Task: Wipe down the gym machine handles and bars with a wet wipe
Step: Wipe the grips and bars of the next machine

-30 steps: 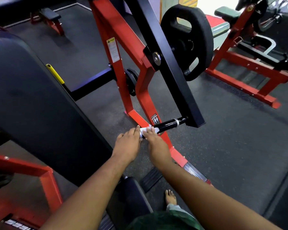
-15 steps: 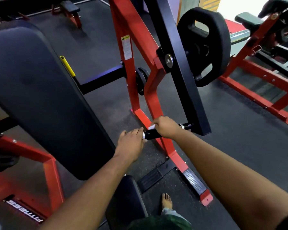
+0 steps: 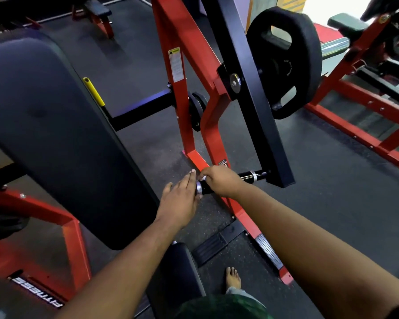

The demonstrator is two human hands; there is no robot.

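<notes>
Mid-wipe on handle (image 3: 226, 184) of black lever arm (image 3: 251, 88). My right hand (image 3: 219, 183) wraps grip, pinching wet wipe (image 3: 202, 177) against it. Left hand (image 3: 181, 201) flat, fingers straight, bracing chrome end cap. Next, I judge: slide wipe toward arm, keep pressure.

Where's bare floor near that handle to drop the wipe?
Open floor lies right of the handle, between the black arm and the red bench frame. Crowded at both hands, left hand and right hand.
</notes>
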